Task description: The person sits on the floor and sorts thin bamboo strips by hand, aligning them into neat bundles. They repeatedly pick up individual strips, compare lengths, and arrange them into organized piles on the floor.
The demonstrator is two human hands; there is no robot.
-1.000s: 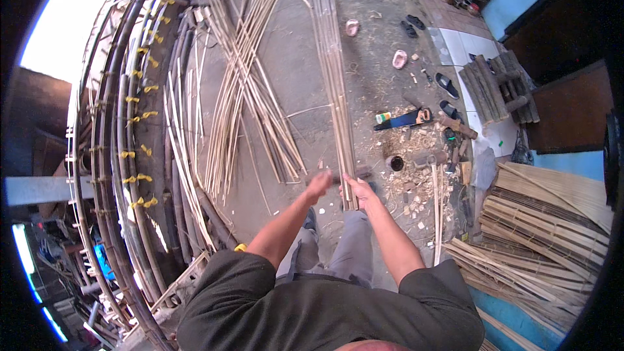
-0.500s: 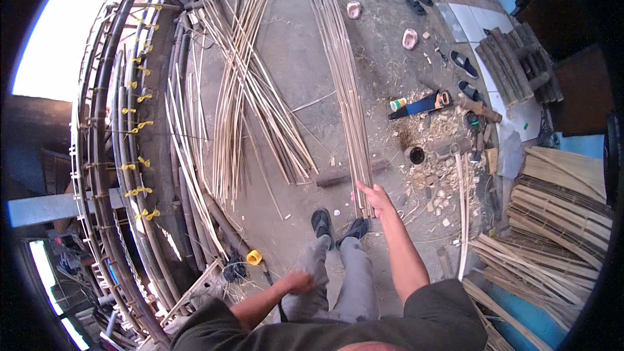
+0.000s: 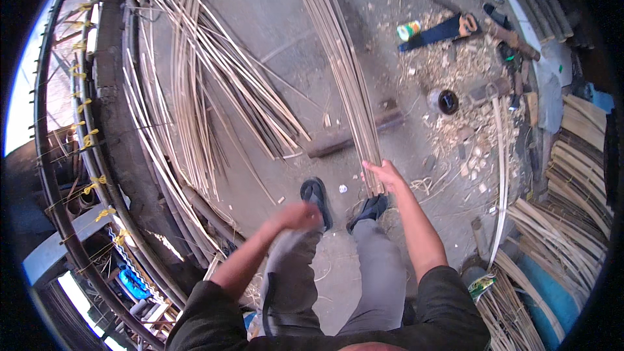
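Observation:
A long bundle of thin bamboo strips [image 3: 344,71] slopes away from me across the floor. My right hand [image 3: 383,175] is wrapped round its near end, just in front of my right foot. The bundle crosses over a bamboo pole [image 3: 325,148] lying on the floor. Motion smears my left hand [image 3: 302,216], which hangs near my left sandal [image 3: 315,201], apart from the bundle. Its fingers look curled, but the blur hides whether they hold anything. To the left, more loose bamboo strips [image 3: 227,71] lie crossed in a pile.
A handsaw [image 3: 435,32], a green-and-white can [image 3: 409,30] and a dark-mouthed round container [image 3: 445,101] lie among wood shavings [image 3: 465,149] at right. Stacked slats [image 3: 578,188] stand beyond them. Dark poles with yellow ties [image 3: 81,123] run along the left side.
My view has tipped down and closer to my feet. My left hand has swung forward from beside my knee. The right hand keeps its hold on the bundle's near end.

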